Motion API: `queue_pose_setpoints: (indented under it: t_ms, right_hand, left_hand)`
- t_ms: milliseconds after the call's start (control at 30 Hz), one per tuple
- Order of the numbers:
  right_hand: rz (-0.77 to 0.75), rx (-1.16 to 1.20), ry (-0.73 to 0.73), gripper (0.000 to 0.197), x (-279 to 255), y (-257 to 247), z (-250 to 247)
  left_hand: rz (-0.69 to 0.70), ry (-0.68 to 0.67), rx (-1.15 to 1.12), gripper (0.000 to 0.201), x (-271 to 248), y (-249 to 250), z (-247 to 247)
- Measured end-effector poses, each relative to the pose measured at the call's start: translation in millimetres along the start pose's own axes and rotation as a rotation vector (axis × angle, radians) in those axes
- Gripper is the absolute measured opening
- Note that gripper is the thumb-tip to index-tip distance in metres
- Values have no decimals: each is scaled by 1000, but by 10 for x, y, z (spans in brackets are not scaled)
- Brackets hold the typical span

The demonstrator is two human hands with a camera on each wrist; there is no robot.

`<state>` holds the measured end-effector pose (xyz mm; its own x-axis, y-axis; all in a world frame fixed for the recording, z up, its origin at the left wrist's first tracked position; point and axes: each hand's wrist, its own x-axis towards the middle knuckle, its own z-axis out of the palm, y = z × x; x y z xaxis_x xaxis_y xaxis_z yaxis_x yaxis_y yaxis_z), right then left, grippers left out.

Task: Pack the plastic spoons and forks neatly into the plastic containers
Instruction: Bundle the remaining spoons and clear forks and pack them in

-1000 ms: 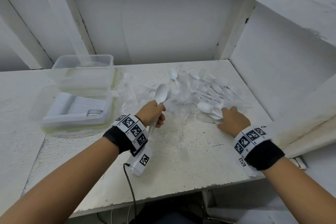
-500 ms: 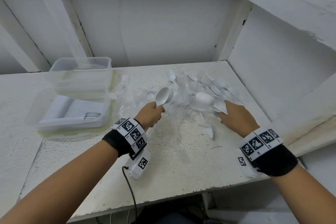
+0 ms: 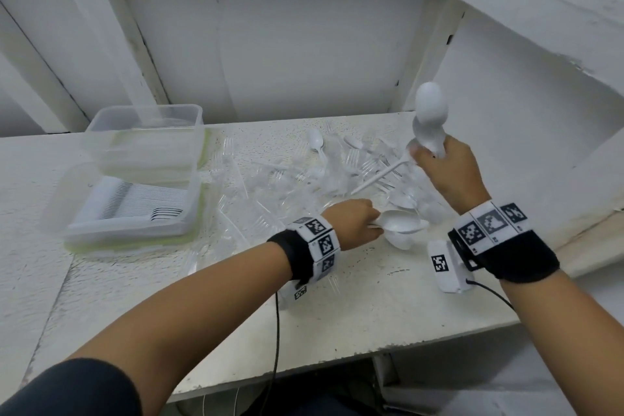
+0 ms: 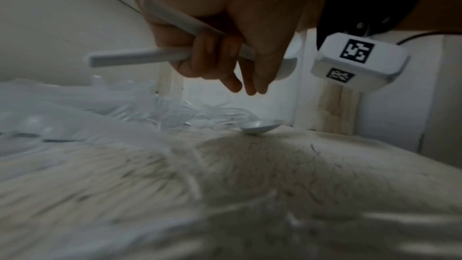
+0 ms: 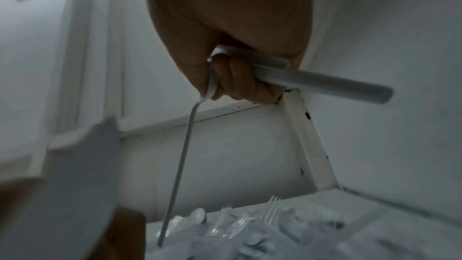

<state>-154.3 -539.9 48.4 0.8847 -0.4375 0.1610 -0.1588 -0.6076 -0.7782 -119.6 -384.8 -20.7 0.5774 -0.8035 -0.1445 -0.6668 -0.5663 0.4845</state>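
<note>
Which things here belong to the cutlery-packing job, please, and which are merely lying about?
Job:
left hand gripping white spoons
right hand gripping raised spoons
loose cutlery pile
part-filled container
clear container

Lying about:
wrist cameras
cable
white table

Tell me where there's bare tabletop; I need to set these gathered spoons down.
Bare: the near strip of the table, between the left hand, the right wrist and the front edge. Crowded: the cutlery pile mid-table and the containers at far left.

White spoons [image 3: 429, 118] and clear forks [image 3: 358, 159] scattered beside stacked containers [image 3: 141, 145].
</note>
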Motion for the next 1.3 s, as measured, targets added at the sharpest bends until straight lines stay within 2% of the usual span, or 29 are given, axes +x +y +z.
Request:
queue_pose_setpoints:
  t_ms: [133, 233, 467, 633, 767, 833, 900, 1000, 1033, 1167, 1300]
  right_hand:
    - [-101, -276, -74, 19, 74, -31, 48]
    - [-120, -344, -118, 16, 87, -4, 49]
    - [-137, -345, -156, 13, 65, 34, 42]
    - [-139, -265, -132, 16, 70, -33, 19]
    - [-189, -207, -97, 9, 100, -152, 68]
    - [-211, -183, -92, 12, 95, -223, 124]
    - [-215, -162, -100, 15, 83, -284, 197]
    - [-200, -107, -105, 11, 64, -352, 306]
    - [-194, -84, -105, 11, 57, -370, 339]
    - [-168, -12, -142, 21, 24, -455, 455]
    - [-162, 15, -313, 21, -22, -592, 547]
  left_hand:
    - [85, -118, 119, 35, 123, 163, 82]
    - [61, -207, 225, 32, 171, 227, 126]
    - [87, -116, 221, 30, 123, 169, 102]
    - [224, 110, 26, 29, -131, -30, -48]
    - [218, 257, -158, 27, -328, -221, -265]
    - [119, 325, -297, 28, -395, -281, -387]
    - [-41, 379, -550, 26, -455, -339, -505]
    - [-213, 508, -969, 6, -548, -482, -637]
    - [-251, 557, -1052, 6, -589, -540, -679]
    - [-314, 640, -1198, 14, -739, -747, -790]
    - [-324, 623, -1312, 18, -871, -835, -833]
